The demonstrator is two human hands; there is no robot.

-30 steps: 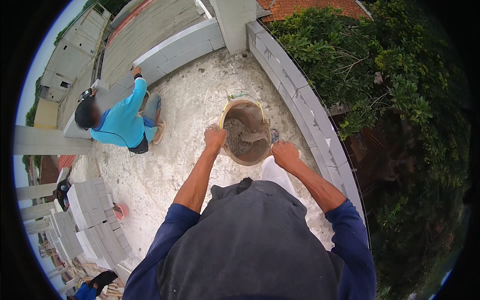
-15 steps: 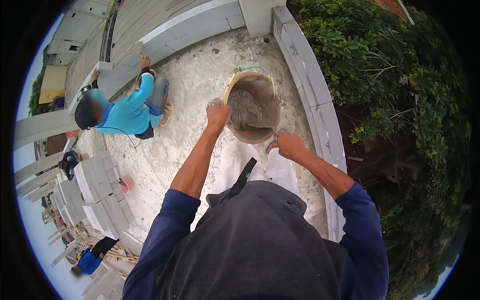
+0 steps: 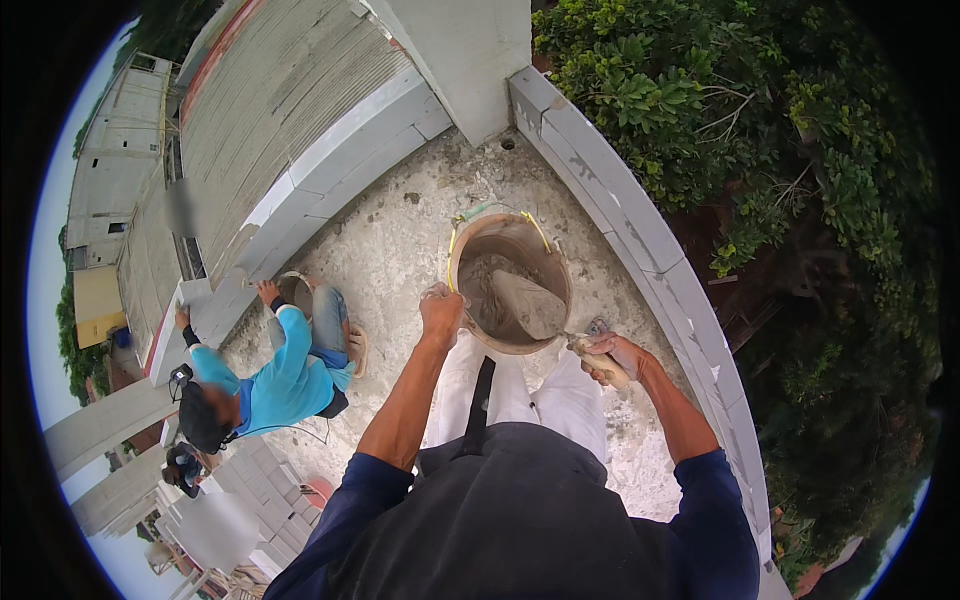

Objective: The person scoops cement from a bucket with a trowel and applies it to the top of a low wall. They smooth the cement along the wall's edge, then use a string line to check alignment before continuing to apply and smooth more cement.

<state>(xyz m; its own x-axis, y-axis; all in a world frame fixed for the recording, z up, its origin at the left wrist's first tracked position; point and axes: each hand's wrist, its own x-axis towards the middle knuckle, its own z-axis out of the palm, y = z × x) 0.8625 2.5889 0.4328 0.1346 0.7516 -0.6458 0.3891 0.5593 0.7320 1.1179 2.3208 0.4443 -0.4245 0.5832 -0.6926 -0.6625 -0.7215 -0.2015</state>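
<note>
A round bucket [image 3: 553,255] with a yellow wire handle stands in front of my legs, grey wet mortar [image 3: 484,285] inside it. My left hand [image 3: 441,312] is closed on the bucket's left rim. In my right hand [image 3: 612,362], at the near right of the bucket, is the wooden handle of a trowel [image 3: 532,304]. Its broad blade reaches over the rim into the bucket, coated in grey mortar. Whether the blade's tip touches the mortar below, I cannot tell.
A low grey block wall [image 3: 620,215] curves along my right, with trees [image 3: 720,110] beyond it. Another block wall [image 3: 350,155] meets a concrete column [image 3: 462,65] ahead. At left a co-worker in a turquoise shirt [image 3: 285,365] crouches by that wall; stacked blocks [image 3: 250,495] lie behind.
The trowel blade, earlier sunk out of sight in the mortar, now shows inside the bucket. My right hand has moved outward and nearer to me. My left hand stays on the rim.
</note>
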